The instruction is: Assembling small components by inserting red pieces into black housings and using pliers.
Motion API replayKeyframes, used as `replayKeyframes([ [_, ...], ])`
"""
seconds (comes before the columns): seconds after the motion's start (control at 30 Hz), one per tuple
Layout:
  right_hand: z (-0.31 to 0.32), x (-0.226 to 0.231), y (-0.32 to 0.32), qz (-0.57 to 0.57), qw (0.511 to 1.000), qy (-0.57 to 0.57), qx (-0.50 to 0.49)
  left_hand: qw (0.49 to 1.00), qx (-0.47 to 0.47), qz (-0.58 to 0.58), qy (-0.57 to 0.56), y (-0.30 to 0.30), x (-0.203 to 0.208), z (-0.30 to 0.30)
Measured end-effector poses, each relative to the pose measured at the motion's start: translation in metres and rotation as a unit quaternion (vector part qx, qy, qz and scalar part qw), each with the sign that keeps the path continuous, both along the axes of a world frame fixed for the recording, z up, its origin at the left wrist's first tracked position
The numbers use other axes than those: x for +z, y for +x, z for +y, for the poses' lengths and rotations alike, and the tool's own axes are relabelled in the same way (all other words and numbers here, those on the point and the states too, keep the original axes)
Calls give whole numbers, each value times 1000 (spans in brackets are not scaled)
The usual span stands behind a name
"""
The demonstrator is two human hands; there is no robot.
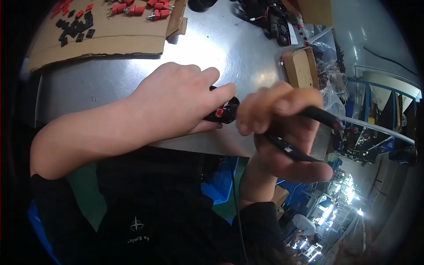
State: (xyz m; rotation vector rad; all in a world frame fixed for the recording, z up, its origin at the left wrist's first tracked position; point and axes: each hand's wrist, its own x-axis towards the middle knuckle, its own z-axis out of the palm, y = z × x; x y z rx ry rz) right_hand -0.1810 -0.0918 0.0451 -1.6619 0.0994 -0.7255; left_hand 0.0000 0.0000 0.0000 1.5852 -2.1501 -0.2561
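Observation:
My left hand (183,90) is closed around a small black part (229,110) with a red piece on it, just above the metal table. Most of this part is hidden by my fingers. In my right hand (282,108) are pliers with two black handles (320,115), spread apart, one under the curled fingers and the other along the thumb. The right hand is slightly blurred and right beside the black part. Whether the jaws touch the part I cannot tell, as the fingers cover them.
A cardboard sheet (123,46) at the far left bears several red connectors (134,10) with metal prongs and small black pieces (76,30). Black fans (282,31) with wires lie at the far right, near an open cardboard box (301,66) and clear plastic bags (326,51). A blue bin (218,190) stands below the table edge.

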Motion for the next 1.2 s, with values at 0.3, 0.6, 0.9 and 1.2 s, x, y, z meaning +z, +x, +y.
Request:
replayKeyframes([
  [0.3, 19, -15, -5, -134, 984, 48, -107, 999, 25, -18, -45, -4, -1, 1],
  [0.6, 22, -16, 3, -127, 984, 60, -106, 998, 46, -10, -33, -4, -2, 1],
  [0.9, 26, -24, 9, -145, 985, 21, -88, 999, 52, 3, -10, -4, 1, 2],
  [1.2, 29, -16, 3, -85, 989, -5, -119, 999, 29, 37, 19, -2, -1, 2],
])
